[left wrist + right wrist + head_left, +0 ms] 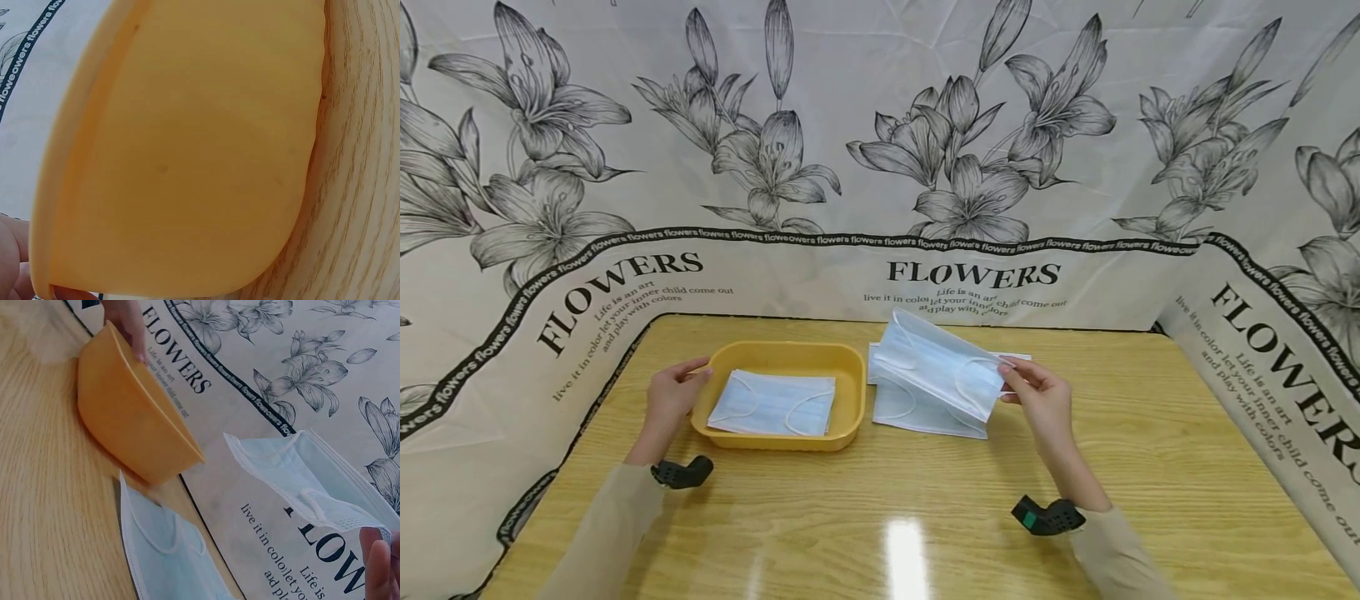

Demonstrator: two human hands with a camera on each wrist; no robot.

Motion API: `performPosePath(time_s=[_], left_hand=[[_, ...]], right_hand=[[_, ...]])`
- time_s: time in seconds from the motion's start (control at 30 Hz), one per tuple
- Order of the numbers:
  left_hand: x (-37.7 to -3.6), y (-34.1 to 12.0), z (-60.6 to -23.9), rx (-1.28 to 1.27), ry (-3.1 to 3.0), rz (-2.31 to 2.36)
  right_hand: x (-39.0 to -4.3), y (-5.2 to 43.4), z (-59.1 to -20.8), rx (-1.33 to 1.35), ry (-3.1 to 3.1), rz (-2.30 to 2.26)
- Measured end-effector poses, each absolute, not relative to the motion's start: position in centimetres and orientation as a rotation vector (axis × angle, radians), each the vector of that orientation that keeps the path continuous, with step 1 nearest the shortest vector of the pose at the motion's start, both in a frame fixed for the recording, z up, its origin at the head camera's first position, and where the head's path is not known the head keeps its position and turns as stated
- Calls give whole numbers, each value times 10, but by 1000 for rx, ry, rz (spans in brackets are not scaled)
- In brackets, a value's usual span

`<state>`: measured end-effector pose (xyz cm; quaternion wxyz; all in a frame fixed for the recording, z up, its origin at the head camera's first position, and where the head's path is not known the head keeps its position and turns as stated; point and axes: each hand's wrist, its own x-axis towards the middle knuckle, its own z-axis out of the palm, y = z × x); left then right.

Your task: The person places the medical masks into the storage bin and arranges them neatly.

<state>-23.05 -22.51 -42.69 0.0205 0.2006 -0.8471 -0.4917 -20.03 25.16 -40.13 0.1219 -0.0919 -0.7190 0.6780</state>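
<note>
My right hand (1041, 402) pinches the right end of a light blue face mask (934, 360), which is raised and tilted above the table. Below it, more blue masks (917, 410) lie on the wood, partly hidden by the raised one. On the left is a yellow plastic basin (782, 444) with blue masks (775, 404) lying flat in it, white ear loops on top. My left hand (673, 400) grips the basin's left rim between thumb and fingers. The basin wall (187, 156) fills most of the left wrist view. The held mask (294, 469) hangs slightly open in the right wrist view.
The light wood table (820, 517) reaches to a white cloth (805, 283) printed with flowers and lettering, which stands behind and along both sides. Black devices are strapped to the left wrist (683, 473) and the right wrist (1048, 517).
</note>
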Motion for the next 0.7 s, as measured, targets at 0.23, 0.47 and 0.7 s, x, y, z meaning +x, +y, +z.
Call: performPosePath(time_s=[0.23,0.47,0.7], left_hand=[[-230,-224,-426,626,-2640,-1511],[-230,-225,-429,603,-2637,-1500],[-230,-224,-429,601,-2633,-1487]], right_hand=[[-202,231,-402,-229,-2103,2025],[-205,211,-407,-181,-2123,2073],[-207,192,-412,-100,-2204,2075]])
